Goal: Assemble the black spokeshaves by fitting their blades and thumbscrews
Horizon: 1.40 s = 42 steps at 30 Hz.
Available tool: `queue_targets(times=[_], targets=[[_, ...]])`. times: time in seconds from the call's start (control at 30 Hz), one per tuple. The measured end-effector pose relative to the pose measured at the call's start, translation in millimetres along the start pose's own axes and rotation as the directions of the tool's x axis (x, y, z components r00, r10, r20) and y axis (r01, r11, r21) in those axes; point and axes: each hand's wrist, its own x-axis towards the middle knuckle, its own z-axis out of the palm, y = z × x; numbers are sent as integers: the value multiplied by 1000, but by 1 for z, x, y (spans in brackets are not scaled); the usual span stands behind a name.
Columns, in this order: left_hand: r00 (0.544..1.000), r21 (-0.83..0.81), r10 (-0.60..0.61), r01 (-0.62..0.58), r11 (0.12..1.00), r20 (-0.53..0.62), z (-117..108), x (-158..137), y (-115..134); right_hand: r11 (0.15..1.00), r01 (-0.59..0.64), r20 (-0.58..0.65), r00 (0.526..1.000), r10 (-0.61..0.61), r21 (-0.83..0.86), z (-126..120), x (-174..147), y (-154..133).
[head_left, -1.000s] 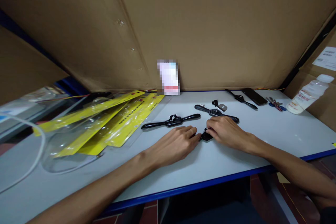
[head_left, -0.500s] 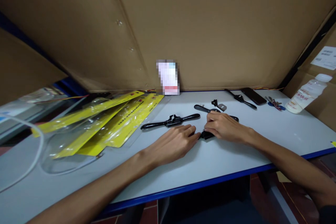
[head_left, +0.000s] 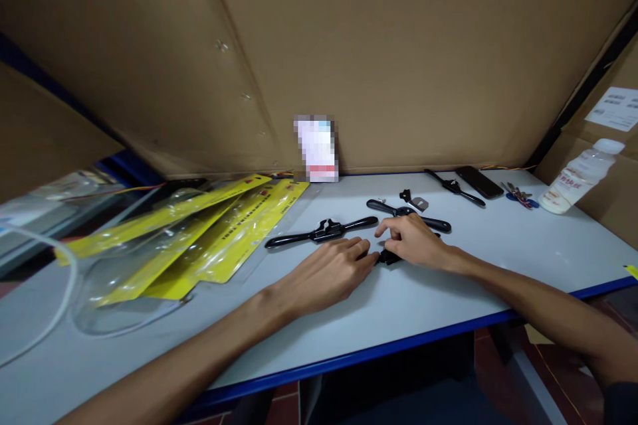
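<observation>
Cardboard panel (head_left: 423, 60): the largest element, standing along the far side of the work surface. White table (head_left: 523, 272): blue-edged, spreading below the panel and carrying the remaining items. Yellow packages (head_left: 239, 239): overlapping cards with clear plastic, fanned on the left; a white cable (head_left: 74, 279) loops over the table beside them.

Left hand (head_left: 333, 272): palm down, its fingers closed over the left end of a black two-handled tool (head_left: 387, 257), which lies on the table between the two hands, near the front edge and largely covered. Right hand (head_left: 416, 242): curled above the body of this same tool, forefinger extended and apart from it; whether the other fingers grip the tool cannot be told.

Bottle (head_left: 578, 176): white-capped, at the far right. Three similar black tools: the left spare (head_left: 326, 231) lies just beyond the left hand; the middle spare (head_left: 436, 223) lies behind the right hand, which hides part of it; the back spare (head_left: 453, 184) lies near the panel. Upright rectangle (head_left: 319, 149): pixelated, against the panel. Dark phone (head_left: 479, 181): flat, just beside the back spare. Keys (head_left: 521, 196): between phone and bottle. Small metal plate (head_left: 419, 204): beyond the middle spare, next to a smaller black piece (head_left: 405, 194).
</observation>
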Motion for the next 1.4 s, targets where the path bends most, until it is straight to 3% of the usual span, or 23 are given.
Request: queue_targets(times=[0.2,0.37,0.47,0.57,0.63,0.73,0.87,1.03,1.2,1.4], targets=[[1000,17,-3,3,1000,17,-1,0,0,983,-87,-48,994,96,159,4,1,-3],[999,8,-2,1,1000,39,0,-1,-1,953,-151,6,988,155,261,7,1,-2],[998,-6,-13,13,1000,59,-1,-1,0,901,-183,70,983,169,392,-4,1,-2],[997,-16,-29,30,999,67,-3,0,0,872,-148,8,987,163,466,-26,-2,2],[998,-22,-34,36,999,61,-3,-1,0,917,-73,-14,996,85,392,-41,-4,7],[998,-33,-37,39,999,51,-2,-1,-1,983,75,102,990,-93,165,-53,-8,11],[999,-45,-38,40,998,39,1,-2,-2,982,189,216,960,-179,-27,-47,-12,9],[999,-34,-37,38,999,31,1,-2,-2,944,280,181,951,-249,-173,-31,-16,4],[999,-58,-33,34,998,15,0,-1,-1,924,284,146,956,-253,-256,-32,-19,2],[997,-75,-47,52,996,63,-8,-1,-6,943,60,-135,985,-109,-328,-66,-13,22]])
